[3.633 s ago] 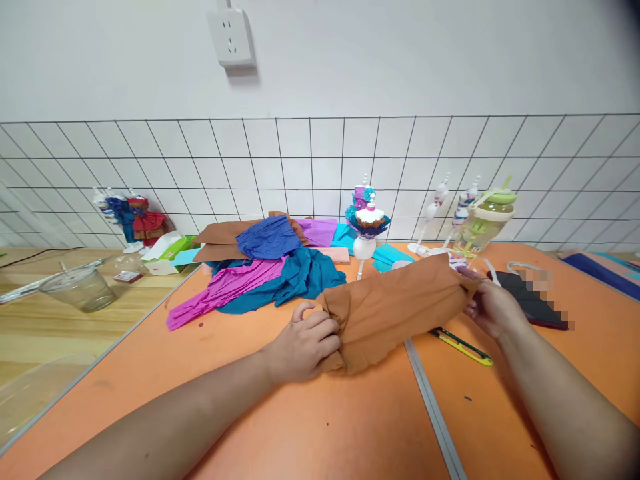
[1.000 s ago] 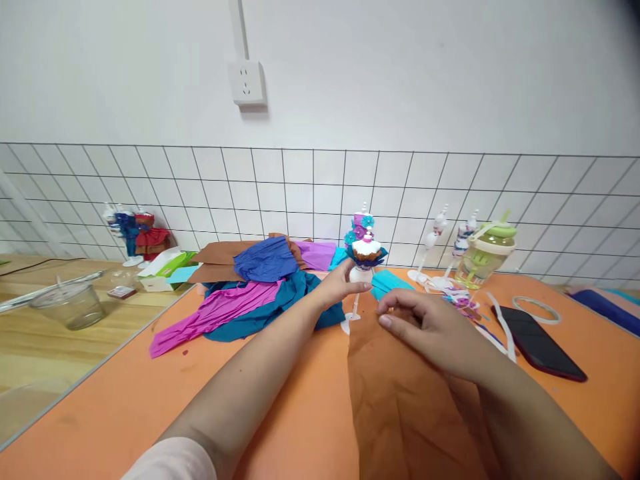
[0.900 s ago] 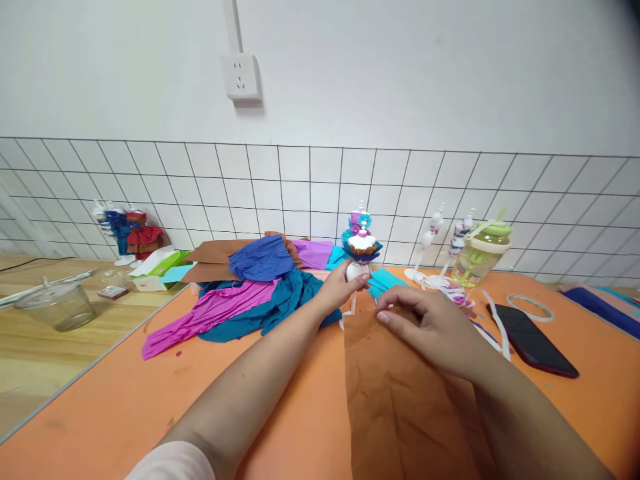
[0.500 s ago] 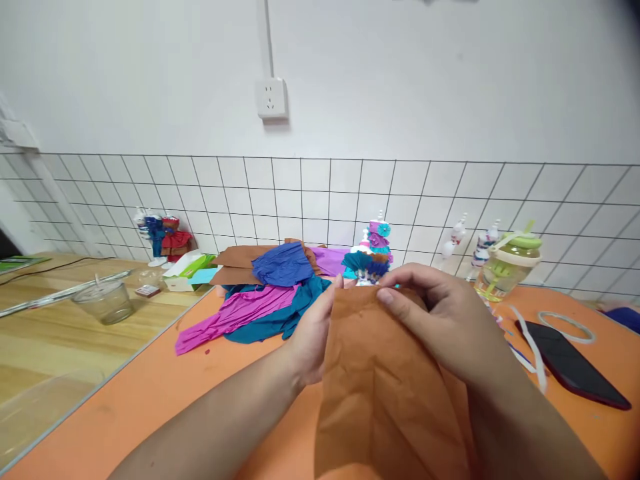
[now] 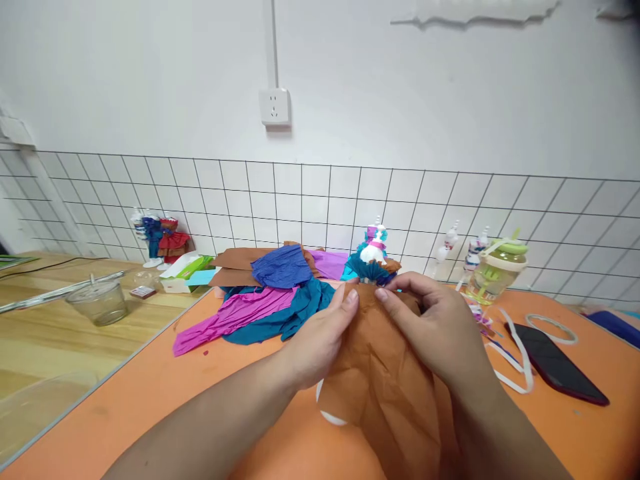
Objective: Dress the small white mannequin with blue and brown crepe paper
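Though central, figure (image 5: 373, 254) partly behind paper (image 5: 383, 370)

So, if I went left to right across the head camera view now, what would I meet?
Clear see-through cup → green-and-white box → crumpled blue paper → creased brown paper sheet, pinched between left hand and right hand → clear bottle with green lid → thin white ring → dark blue sheet.
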Action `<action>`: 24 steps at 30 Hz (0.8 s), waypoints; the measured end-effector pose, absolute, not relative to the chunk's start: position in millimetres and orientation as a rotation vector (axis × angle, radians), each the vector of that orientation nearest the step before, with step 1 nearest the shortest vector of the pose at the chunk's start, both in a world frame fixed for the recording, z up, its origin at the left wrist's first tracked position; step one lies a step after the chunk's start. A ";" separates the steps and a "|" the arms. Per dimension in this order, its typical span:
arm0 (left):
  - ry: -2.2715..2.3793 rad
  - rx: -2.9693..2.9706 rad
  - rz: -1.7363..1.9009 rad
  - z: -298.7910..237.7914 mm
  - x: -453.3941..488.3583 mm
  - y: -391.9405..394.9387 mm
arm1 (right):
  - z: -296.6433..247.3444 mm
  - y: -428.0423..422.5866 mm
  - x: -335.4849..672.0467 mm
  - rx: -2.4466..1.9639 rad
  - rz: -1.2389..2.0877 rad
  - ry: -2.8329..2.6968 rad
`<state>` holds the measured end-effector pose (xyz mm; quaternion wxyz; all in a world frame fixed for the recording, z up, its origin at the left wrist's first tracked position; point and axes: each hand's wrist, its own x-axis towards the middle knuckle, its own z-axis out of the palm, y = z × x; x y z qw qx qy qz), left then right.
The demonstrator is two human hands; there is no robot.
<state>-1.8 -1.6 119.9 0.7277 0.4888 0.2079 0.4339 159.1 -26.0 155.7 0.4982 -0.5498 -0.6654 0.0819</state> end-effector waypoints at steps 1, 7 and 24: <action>0.466 1.093 0.995 119.9 -2.1 -1.2 | 155.2 -25.7 158.1 -1.328 0.194 -1.605; 0.586 1.281 1.138 119.0 -4.5 2.2 | 151.4 -24.0 158.9 -1.363 0.112 -1.604; 0.536 1.238 1.022 115.2 -5.3 4.3 | 146.4 -20.9 154.5 -1.320 -0.047 -1.649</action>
